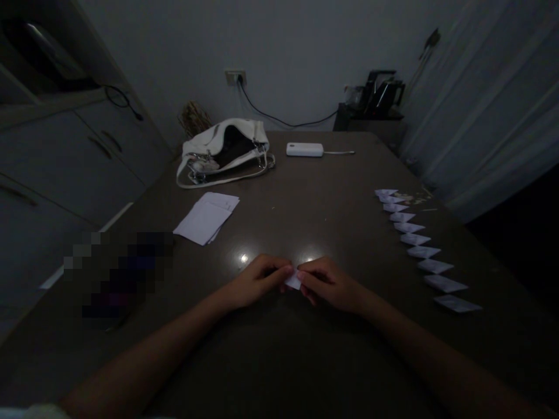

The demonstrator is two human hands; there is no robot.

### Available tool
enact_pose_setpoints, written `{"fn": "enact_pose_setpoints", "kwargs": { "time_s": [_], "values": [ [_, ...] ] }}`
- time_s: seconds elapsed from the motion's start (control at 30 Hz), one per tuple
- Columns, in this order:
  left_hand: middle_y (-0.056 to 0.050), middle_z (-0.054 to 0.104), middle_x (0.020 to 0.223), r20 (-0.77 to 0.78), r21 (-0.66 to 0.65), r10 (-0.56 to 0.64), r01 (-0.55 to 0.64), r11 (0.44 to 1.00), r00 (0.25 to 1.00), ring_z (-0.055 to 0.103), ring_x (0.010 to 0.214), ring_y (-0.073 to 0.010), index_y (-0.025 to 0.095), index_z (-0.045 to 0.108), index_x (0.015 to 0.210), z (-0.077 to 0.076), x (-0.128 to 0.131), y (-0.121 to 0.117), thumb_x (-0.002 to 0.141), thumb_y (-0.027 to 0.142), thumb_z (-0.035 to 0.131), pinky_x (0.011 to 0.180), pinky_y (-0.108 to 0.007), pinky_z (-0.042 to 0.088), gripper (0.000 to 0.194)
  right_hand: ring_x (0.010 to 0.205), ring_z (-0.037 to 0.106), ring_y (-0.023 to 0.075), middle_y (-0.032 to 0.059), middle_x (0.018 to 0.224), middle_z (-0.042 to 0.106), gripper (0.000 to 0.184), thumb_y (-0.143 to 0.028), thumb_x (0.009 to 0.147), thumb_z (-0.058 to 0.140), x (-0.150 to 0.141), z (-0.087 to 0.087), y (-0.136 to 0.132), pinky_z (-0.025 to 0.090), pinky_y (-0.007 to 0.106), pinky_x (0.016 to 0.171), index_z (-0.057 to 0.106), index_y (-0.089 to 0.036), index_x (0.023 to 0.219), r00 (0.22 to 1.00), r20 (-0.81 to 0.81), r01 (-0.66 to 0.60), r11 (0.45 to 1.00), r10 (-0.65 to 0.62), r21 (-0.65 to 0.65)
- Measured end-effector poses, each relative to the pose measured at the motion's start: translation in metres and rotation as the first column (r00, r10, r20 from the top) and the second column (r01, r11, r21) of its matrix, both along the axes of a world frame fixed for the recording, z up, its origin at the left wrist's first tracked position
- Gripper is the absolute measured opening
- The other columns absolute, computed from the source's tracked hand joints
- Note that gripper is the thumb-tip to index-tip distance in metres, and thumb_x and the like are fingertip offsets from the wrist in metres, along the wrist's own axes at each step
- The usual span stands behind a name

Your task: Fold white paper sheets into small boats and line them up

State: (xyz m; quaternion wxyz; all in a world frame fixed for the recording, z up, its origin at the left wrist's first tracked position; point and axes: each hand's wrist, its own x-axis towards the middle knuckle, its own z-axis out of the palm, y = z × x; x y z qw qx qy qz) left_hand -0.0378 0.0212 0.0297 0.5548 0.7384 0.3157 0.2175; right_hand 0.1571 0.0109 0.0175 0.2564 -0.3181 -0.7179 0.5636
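Note:
A small folded piece of white paper (293,281) is pinched between my two hands, just above the dark table (279,215). My left hand (265,279) grips its left side between thumb and fingers. From the other side, my right hand (328,282) holds it the same way, fingertips close to the left ones. Most of the paper's shape is covered by my fingers. Off to the right, several folded white paper pieces (435,266) lie in a slanting row. To the left rests a loose stack of white paper sheets (203,221).
An open white handbag (225,142) sits at the back left. A white power bank (304,149) with a short cable lies near the far edge. Small scraps (414,198) lie by the row's far end. A black kettle (386,96) stands beyond the table, and a blurred-out patch covers the left side.

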Motion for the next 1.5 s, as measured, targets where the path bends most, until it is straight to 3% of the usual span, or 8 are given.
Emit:
{"fn": "enact_pose_setpoints", "kwargs": {
  "time_s": [0.3, 0.43, 0.7, 0.83, 1.0, 1.37, 1.5],
  "values": [
    [0.001, 0.048, 0.058, -0.048, 0.114, 0.072, -0.067, 0.991, 0.996, 0.044, 0.055, -0.0083, 0.011, 0.055, 0.066, 0.004, 0.001, -0.001, 0.093, 0.037, 0.04, 0.051, -0.018, 0.032, 0.04, 0.048, 0.048, 0.0082, -0.0009, 0.054, 0.053, 0.038, -0.037, 0.093, 0.041, 0.0, -0.002, 0.0, 0.036, 0.019, 0.048, 0.058, -0.013, 0.069, 0.997, -0.068, 0.028, 0.999, -0.029, -0.015],
    [0.001, 0.048, 0.057, -0.05, 0.107, 0.069, -0.064, 0.992, 0.996, 0.043, 0.054, -0.0083, 0.011, 0.055, 0.065, 0.006, 0.001, -0.002, 0.092, 0.039, 0.041, 0.05, -0.018, 0.032, 0.041, 0.048, 0.047, 0.0083, -0.0009, 0.054, 0.053, 0.036, -0.036, 0.091, 0.042, 0.0, -0.002, 0.002, 0.036, 0.02, 0.049, 0.055, -0.014, 0.066, 0.994, -0.079, 0.073, 0.997, -0.073, -0.001],
    [0.001, 0.049, 0.058, -0.085, 0.034, 0.016, -0.013, 0.999, 0.996, 0.044, 0.055, -0.0092, 0.011, 0.055, 0.066, -0.002, 0.002, 0.0, 0.092, 0.04, 0.04, 0.052, -0.02, 0.033, 0.041, 0.046, 0.044, 0.0076, -0.0037, 0.05, 0.048, 0.027, -0.026, 0.085, 0.049, 0.001, -0.002, 0.002, 0.032, 0.019, 0.047, 0.053, -0.015, 0.062, 0.996, 0.051, 0.069, 0.989, -0.076, 0.128],
    [0.0, 0.051, 0.061, -0.039, 0.036, 0.042, -0.041, 0.999, 0.998, 0.047, 0.059, -0.0099, 0.012, 0.053, 0.066, -0.003, 0.002, 0.0, 0.093, 0.04, 0.04, 0.055, -0.02, 0.035, 0.041, 0.045, 0.041, 0.0077, -0.0044, 0.048, 0.045, 0.026, -0.027, 0.083, 0.05, 0.001, -0.001, 0.003, 0.03, 0.02, 0.045, 0.051, -0.016, 0.059, 0.989, 0.03, 0.139, 0.978, -0.146, 0.152],
    [0.001, 0.053, 0.068, 0.074, -0.044, 0.1, -0.097, 0.994, 0.992, 0.051, 0.064, -0.0106, 0.013, 0.054, 0.084, -0.003, 0.003, -0.001, 0.091, 0.039, 0.046, 0.061, -0.021, 0.039, 0.028, 0.043, 0.04, 0.0078, -0.0044, 0.046, 0.044, 0.029, -0.032, 0.083, 0.049, 0.001, 0.001, 0.003, 0.029, 0.02, 0.043, 0.051, -0.016, 0.059, 0.968, -0.029, 0.25, 0.962, -0.249, 0.105],
    [0.002, 0.051, 0.063, 0.113, -0.09, 0.172, -0.162, 0.983, 0.979, 0.048, 0.06, -0.0093, 0.013, 0.051, 0.081, -0.007, 0.004, 0.001, 0.089, 0.036, 0.05, 0.058, -0.021, 0.037, 0.024, 0.049, 0.046, 0.009, -0.003, 0.052, 0.049, 0.029, -0.033, 0.087, 0.05, -0.002, 0.001, 0.001, 0.034, 0.021, 0.049, 0.052, -0.016, 0.064, 0.959, -0.021, 0.283, 0.952, -0.282, 0.119],
    [-0.001, 0.055, 0.077, 0.181, -0.066, 0.174, -0.164, 0.984, 0.968, 0.052, 0.07, -0.0107, 0.014, 0.053, 0.101, -0.009, 0.003, 0.0, 0.088, 0.028, 0.053, 0.064, -0.021, 0.041, 0.019, 0.049, 0.046, 0.009, -0.0025, 0.053, 0.049, 0.03, -0.033, 0.087, 0.049, -0.001, 0.0, 0.003, 0.035, 0.021, 0.05, 0.051, -0.016, 0.063, 0.944, -0.055, 0.33, 0.94, -0.326, 0.092]
  ]
}}
